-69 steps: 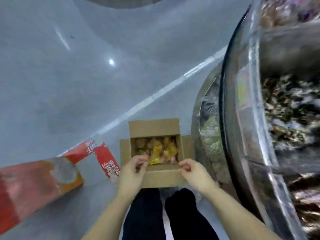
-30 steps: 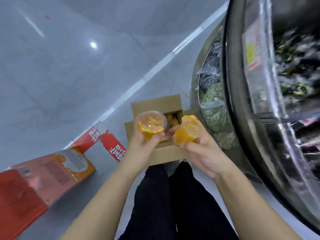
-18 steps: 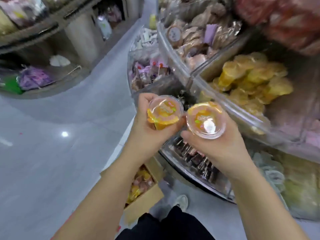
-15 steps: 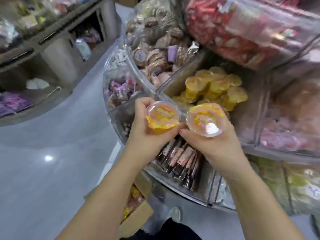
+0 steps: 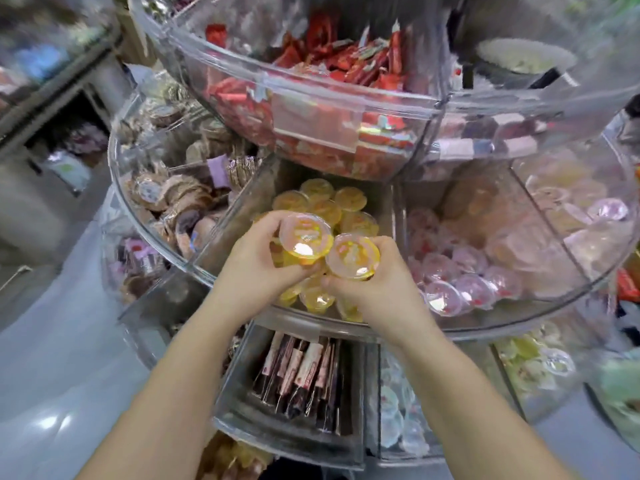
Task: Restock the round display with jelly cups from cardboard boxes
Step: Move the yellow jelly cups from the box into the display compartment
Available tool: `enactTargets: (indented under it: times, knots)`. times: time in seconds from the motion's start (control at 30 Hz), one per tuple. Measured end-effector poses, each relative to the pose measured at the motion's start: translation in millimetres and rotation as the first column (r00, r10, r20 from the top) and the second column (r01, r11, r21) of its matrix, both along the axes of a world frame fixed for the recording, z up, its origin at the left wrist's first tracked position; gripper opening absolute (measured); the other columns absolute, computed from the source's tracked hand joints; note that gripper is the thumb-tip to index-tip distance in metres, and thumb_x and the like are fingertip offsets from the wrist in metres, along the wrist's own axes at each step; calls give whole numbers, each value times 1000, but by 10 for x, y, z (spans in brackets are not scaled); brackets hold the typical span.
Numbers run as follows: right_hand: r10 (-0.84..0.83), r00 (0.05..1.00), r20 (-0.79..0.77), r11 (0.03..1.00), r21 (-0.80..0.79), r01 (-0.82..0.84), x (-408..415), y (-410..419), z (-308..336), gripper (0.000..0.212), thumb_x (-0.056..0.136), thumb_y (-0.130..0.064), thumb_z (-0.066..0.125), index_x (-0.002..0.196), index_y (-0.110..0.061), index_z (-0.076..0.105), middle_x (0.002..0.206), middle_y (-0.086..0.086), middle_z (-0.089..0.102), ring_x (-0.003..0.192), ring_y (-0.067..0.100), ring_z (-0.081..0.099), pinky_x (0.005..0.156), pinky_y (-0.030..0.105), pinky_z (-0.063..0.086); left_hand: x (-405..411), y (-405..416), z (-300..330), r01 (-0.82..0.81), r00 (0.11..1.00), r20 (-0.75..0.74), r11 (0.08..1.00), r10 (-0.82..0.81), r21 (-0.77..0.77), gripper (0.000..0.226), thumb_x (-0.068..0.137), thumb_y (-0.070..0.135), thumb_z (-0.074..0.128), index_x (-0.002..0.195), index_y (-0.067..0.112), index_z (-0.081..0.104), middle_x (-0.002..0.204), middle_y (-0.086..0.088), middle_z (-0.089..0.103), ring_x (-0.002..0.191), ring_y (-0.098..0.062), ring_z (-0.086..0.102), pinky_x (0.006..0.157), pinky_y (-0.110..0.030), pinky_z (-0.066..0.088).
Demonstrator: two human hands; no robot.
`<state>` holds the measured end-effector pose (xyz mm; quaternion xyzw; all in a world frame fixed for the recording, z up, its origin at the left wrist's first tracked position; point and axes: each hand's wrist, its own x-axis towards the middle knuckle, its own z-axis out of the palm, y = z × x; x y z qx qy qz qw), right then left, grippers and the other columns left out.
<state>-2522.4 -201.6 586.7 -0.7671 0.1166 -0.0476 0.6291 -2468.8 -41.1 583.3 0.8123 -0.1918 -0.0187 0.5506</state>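
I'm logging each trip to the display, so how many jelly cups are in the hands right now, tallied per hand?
Left hand, yellow jelly cup: 1
Right hand, yellow jelly cup: 1
Total: 2, both held over the yellow-cup compartment.

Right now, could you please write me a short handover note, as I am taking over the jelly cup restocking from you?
Left hand: grips one orange jelly cup, lid up.
Right hand: grips a second orange cup, lid up, touching the first.
Both cups are over the orange-jelly compartment of the round display's middle tier, above the cups already piled there.
Done: two cups brought to the right compartment.
Left: set both onto the pile, then fetch more. The cardboard box shows at the bottom edge, with cups apparently inside.
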Motion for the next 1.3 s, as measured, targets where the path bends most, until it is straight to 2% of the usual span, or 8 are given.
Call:
enactTargets:
  times: [0.1,0.2,0.33,0.5,0.63,0.93,1.07,1.3]
  knots:
    - [-79,996,-34,994,-78,76,133,155,-117,49,64,-19,80,97,-32,46,90,-15,63,80,-2,61,67,16,49,228,-4,-17,6,1000,18,990,-8,144,63,65,22,82,117,32,48,105,22,59,98,1,56,87,-15,42]
    - [-134,984,-119,991,6,136,239,197,-220,35,72,-9,73,90,-30,52,92,-9,64,85,9,61,69,26,48,453,-27,-50,84,985,112,939,-128,332,64,63,15,81,120,14,53,108,9,57,104,-12,57,84,-12,37]
    - [-156,973,-168,981,89,172,335,148,-258,15,75,7,54,69,-7,52,67,3,52,61,18,47,49,23,37,654,-53,-113,203,936,140,821,-322,534,59,64,22,80,118,13,58,118,-6,54,113,-25,51,97,-35,41]
    - [-162,959,-232,979,80,185,357,158,-278,9,80,4,56,86,-2,57,78,6,60,70,17,55,60,30,45,725,-92,-215,120,890,218,667,-401,735,71,62,45,79,127,27,55,118,-3,53,110,-27,44,88,-41,38]
    - [-151,940,-306,972,125,197,361,148,-290,12,82,3,56,81,-8,58,69,2,53,59,14,44,48,22,36,729,-92,-230,94,842,305,678,-444,729,68,61,37,80,124,26,57,120,0,57,110,-27,47,81,-39,35]
    - [-159,944,-290,984,35,177,378,148,-303,13,81,2,58,86,-11,59,82,9,65,75,16,56,60,26,46,744,-81,-262,58,824,341,666,-453,744,50,62,30,81,107,17,63,110,-3,60,100,-29,54,77,-38,40]
    - [-134,947,-292,984,74,162,351,117,-300,27,85,-1,58,74,-25,55,82,-3,62,73,8,56,61,19,46,720,-41,-276,65,846,315,671,-430,739,52,67,30,78,115,22,61,120,1,58,109,-25,53,84,-38,37]
    - [-64,935,-350,994,62,91,299,76,-235,21,86,-7,60,87,-27,55,98,1,64,88,12,58,66,20,45,669,-94,-256,31,889,292,683,-353,729,57,69,37,76,120,23,56,122,0,53,112,-24,46,88,-36,33]
